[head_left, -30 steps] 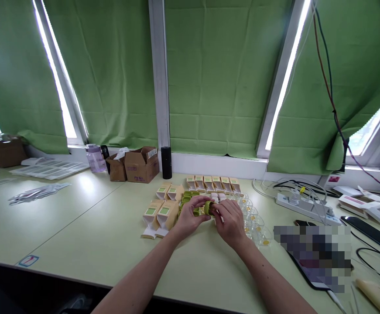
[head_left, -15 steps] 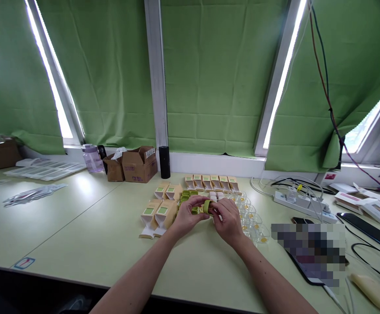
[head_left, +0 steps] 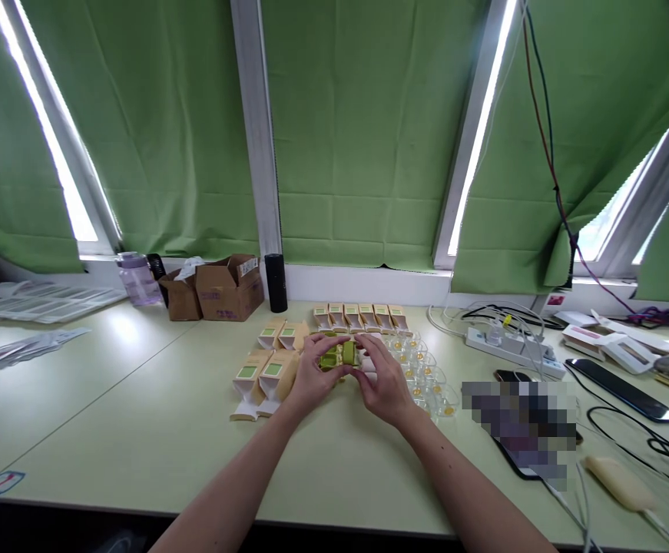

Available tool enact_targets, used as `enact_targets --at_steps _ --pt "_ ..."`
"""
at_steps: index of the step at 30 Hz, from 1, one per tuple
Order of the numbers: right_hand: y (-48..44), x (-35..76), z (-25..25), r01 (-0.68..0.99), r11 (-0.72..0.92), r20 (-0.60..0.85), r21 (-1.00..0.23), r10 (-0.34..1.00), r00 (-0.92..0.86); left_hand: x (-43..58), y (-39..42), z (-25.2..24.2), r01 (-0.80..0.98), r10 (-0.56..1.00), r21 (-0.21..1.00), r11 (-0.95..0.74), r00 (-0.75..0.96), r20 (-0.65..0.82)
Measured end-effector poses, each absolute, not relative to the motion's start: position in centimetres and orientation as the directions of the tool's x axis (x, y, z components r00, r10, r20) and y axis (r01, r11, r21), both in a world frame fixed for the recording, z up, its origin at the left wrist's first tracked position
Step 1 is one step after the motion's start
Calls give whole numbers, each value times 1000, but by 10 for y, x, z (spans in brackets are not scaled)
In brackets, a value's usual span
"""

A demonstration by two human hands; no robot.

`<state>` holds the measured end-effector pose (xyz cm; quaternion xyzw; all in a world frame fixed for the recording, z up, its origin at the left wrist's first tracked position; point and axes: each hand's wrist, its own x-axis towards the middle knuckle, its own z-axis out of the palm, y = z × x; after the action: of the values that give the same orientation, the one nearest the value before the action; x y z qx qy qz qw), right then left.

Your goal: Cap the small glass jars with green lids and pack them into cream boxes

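Observation:
My left hand (head_left: 311, 376) and my right hand (head_left: 383, 380) meet over the middle of the pale green table (head_left: 138, 399). Between their fingers sits a small green piece (head_left: 349, 352), pinched from both sides above a cluster of like green pieces (head_left: 329, 359). Tan cartons with green labels (head_left: 262, 379) lie just left of my left hand. A row of small open cartons (head_left: 360, 316) stands behind the hands. Several clear little cups with yellow contents (head_left: 426, 376) sit right of my right hand.
Brown cardboard boxes (head_left: 222, 288), a black cylinder (head_left: 275, 283) and a purple bottle (head_left: 134, 279) stand by the window sill. A power strip (head_left: 510, 349) with cables, a phone (head_left: 625, 388) and white boxes (head_left: 604, 344) lie at the right. Plastic sleeves (head_left: 17, 346) lie far left.
The view has shifted right, so everything sits further left. My hands have lowered the green piece toward the cluster on the table, fingers still closed on it.

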<state>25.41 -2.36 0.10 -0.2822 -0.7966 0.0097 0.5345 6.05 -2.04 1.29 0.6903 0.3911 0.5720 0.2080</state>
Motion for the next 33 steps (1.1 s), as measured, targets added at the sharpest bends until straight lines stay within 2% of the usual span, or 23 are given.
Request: enact_targets --at_steps 4,11,16,26,33 --pt "-20 253 -5 404 854 844 -327 457 -282 65 -23 13 322 748 694 -645 78 659" --pt "-17 253 -7 390 838 859 -383 478 -185 63 -26 14 280 756 722 -633 22 654" --pt "-18 250 -9 412 833 878 -370 459 -138 64 -21 7 273 795 765 -583 -6 607" --pt "-19 247 -15 426 847 886 -317 426 -186 67 -21 4 293 807 771 -565 -1 591" --pt "-19 247 -16 445 840 885 -311 427 -187 68 -21 4 244 837 812 -530 2 547"
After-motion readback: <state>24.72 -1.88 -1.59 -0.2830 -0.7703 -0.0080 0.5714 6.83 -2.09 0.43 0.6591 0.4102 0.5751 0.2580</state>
